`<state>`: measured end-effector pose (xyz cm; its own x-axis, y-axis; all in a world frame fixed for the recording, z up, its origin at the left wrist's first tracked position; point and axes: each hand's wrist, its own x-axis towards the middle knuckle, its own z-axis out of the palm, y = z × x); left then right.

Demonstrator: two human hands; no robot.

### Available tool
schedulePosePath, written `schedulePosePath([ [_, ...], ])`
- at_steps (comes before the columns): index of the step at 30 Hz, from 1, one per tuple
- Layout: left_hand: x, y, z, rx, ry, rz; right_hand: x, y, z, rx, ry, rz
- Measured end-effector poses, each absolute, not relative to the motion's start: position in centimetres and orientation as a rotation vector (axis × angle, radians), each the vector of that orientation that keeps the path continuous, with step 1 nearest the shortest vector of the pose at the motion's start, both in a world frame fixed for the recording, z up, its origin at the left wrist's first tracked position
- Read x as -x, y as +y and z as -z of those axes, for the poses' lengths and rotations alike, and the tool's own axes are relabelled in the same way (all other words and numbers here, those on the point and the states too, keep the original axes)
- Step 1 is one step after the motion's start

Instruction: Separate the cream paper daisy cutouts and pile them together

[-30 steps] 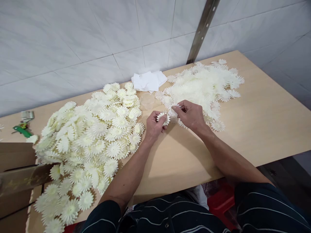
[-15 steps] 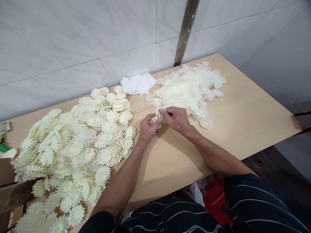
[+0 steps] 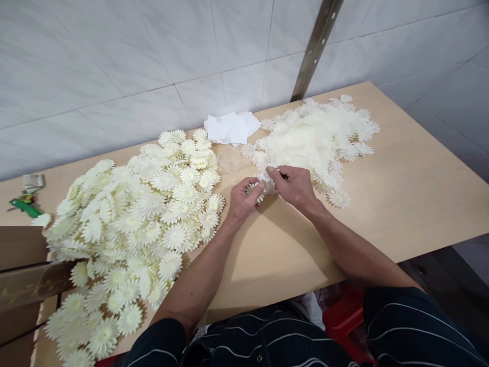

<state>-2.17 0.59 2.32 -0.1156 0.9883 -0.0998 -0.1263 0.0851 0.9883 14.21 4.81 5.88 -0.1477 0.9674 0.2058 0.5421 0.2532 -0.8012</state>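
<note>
My left hand (image 3: 244, 201) pinches a cream artificial flower head (image 3: 253, 189), its petals showing between thumb and fingers. Close beside it, my right hand (image 3: 294, 186) has its thumb and forefinger pressed together over the near edge of a pile of white petal layers (image 3: 305, 137). Whatever sits in that right pinch is too small to make out. To the left lies a large heap of cream flower heads (image 3: 145, 204), several with a small dark hole at the centre.
White papers (image 3: 232, 127) and a clear round plastic piece (image 3: 229, 159) lie by the tiled wall. A green-handled tool (image 3: 26, 206) is at the far left, above a cardboard box (image 3: 23, 285). A metal post (image 3: 317, 48) stands behind the table (image 3: 412, 168). Below is a red stool (image 3: 344, 316).
The view has swung left, bringing the green-handled tool and more of the box into sight. My right hand has drawn slightly away from the left one, which keeps its flower head.
</note>
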Motion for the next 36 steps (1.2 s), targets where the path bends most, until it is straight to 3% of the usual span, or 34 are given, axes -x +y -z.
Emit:
schedulePosePath([
  [9,2.1,0.7,-2.2,-0.991,1.275,-1.299,-15.0,5.6,-6.0,1.427,-1.718,-0.763],
  [22,2.1,0.7,-2.2,-0.984,1.266,-1.280,-18.8,7.1,-6.7,1.394,-1.568,-0.264],
  [30,2.1,0.7,-2.3,-1.005,1.221,-1.311,-14.8,4.9,-6.7,1.304,-1.975,-0.851],
  [36,2.0,1.0,-1.6,-0.910,1.181,-1.364,-16.7,6.5,-6.1,1.438,-1.670,-0.691],
])
